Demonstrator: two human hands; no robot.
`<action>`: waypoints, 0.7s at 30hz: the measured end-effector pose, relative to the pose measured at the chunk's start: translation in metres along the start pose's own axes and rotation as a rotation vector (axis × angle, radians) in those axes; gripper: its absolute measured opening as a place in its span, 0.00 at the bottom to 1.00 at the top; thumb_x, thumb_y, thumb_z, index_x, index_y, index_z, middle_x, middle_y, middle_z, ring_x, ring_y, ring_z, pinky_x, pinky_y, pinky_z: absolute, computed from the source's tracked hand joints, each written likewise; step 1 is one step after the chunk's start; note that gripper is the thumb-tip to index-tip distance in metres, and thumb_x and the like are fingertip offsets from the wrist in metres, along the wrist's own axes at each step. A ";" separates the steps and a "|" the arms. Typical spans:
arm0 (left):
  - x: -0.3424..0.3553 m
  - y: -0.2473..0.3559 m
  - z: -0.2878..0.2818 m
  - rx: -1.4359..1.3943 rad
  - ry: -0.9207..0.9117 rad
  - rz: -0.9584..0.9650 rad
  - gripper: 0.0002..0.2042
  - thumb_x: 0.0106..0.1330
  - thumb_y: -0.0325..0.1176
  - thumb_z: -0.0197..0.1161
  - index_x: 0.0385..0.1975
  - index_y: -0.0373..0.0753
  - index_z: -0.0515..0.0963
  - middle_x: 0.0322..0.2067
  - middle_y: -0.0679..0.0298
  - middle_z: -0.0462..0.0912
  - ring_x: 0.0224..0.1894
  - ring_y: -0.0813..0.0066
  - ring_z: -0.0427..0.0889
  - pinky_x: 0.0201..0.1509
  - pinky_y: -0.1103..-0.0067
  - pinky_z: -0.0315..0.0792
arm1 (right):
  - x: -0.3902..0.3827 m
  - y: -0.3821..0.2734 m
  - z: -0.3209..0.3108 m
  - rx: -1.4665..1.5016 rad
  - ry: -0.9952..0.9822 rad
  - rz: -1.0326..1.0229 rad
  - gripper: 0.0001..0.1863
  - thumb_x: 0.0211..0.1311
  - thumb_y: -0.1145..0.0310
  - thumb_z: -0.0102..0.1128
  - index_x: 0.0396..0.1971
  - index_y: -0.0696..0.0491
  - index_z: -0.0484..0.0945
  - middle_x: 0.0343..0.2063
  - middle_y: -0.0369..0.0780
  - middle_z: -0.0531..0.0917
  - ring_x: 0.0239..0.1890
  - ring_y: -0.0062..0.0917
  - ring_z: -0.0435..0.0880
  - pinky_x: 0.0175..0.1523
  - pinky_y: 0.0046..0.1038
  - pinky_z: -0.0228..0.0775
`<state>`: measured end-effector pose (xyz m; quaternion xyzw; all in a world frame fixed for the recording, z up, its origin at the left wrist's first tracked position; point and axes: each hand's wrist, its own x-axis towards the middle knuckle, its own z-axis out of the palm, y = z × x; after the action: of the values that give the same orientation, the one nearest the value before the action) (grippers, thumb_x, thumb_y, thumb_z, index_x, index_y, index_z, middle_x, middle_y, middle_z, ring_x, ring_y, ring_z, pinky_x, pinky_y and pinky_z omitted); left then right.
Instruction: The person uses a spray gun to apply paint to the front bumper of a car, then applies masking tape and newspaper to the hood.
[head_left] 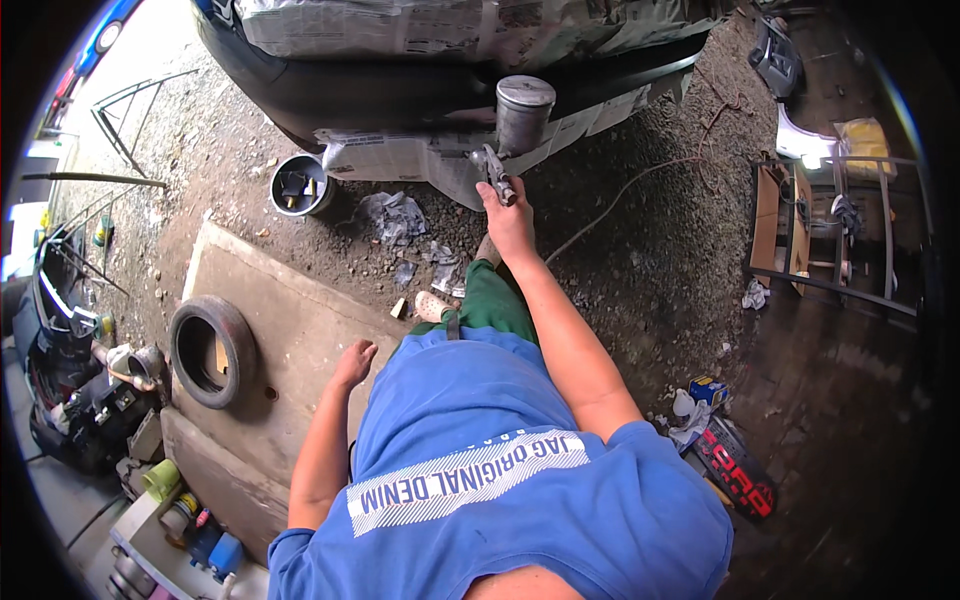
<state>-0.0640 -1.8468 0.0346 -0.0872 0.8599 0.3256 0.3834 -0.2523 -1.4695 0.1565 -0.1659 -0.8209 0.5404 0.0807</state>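
Note:
My right hand (pixel 512 225) grips a spray gun (pixel 495 165) by its handle, the arm stretched forward. A round metal cup (pixel 522 118) with a lid sits on top of the gun. Just beyond it runs a dark car bumper (pixel 390 95), with newspaper masking (pixel 385 165) hanging below it and more paper covering the bodywork above. The bumper's middle looks glossier black near the gun. My left hand (pixel 355 363) hangs beside my left thigh, fingers loosely curled in, with nothing visible in them.
A bucket (pixel 318 202) and crumpled paper (pixel 393 218) lie on the gravel under the bumper. To the left, a tyre (pixel 240 350) rests on a concrete slab (pixel 300 310). A hose (pixel 610 200) trails across the ground at right, toward a metal frame (pixel 840 285).

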 end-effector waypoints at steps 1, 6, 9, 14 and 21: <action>-0.001 0.000 0.001 -0.012 0.003 -0.028 0.22 0.73 0.47 0.55 0.52 0.33 0.79 0.50 0.45 0.83 0.56 0.49 0.80 0.59 0.64 0.73 | 0.001 -0.003 0.003 0.015 -0.011 -0.015 0.24 0.67 0.50 0.62 0.46 0.57 0.74 0.31 0.55 0.84 0.40 0.57 0.82 0.41 0.47 0.73; -0.007 -0.001 0.004 -0.007 0.000 -0.032 0.22 0.73 0.47 0.55 0.53 0.34 0.79 0.50 0.46 0.83 0.56 0.50 0.80 0.59 0.64 0.73 | -0.001 -0.024 0.007 0.137 -0.100 0.069 0.22 0.66 0.52 0.66 0.39 0.58 0.75 0.23 0.41 0.81 0.19 0.25 0.79 0.24 0.30 0.70; -0.005 -0.004 0.006 -0.012 -0.001 -0.025 0.22 0.73 0.47 0.55 0.53 0.34 0.79 0.50 0.46 0.83 0.56 0.50 0.80 0.60 0.64 0.73 | -0.003 -0.030 0.003 0.167 -0.149 0.129 0.21 0.66 0.53 0.66 0.38 0.58 0.74 0.22 0.39 0.80 0.20 0.24 0.78 0.26 0.30 0.70; 0.003 -0.009 0.011 -0.017 -0.020 -0.027 0.22 0.73 0.47 0.54 0.53 0.35 0.79 0.51 0.45 0.83 0.56 0.49 0.80 0.60 0.63 0.72 | 0.001 -0.018 -0.002 0.014 -0.009 -0.092 0.21 0.67 0.52 0.65 0.39 0.57 0.74 0.23 0.43 0.80 0.27 0.34 0.80 0.33 0.35 0.71; 0.016 -0.007 0.010 0.003 -0.050 0.010 0.23 0.72 0.48 0.54 0.53 0.34 0.79 0.50 0.45 0.83 0.56 0.48 0.80 0.60 0.62 0.72 | -0.001 -0.005 -0.028 -0.023 0.049 0.033 0.23 0.66 0.50 0.64 0.43 0.56 0.73 0.26 0.52 0.83 0.33 0.53 0.84 0.36 0.45 0.73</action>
<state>-0.0662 -1.8447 0.0144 -0.0744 0.8509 0.3283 0.4032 -0.2435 -1.4473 0.1728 -0.1935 -0.8221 0.5278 0.0898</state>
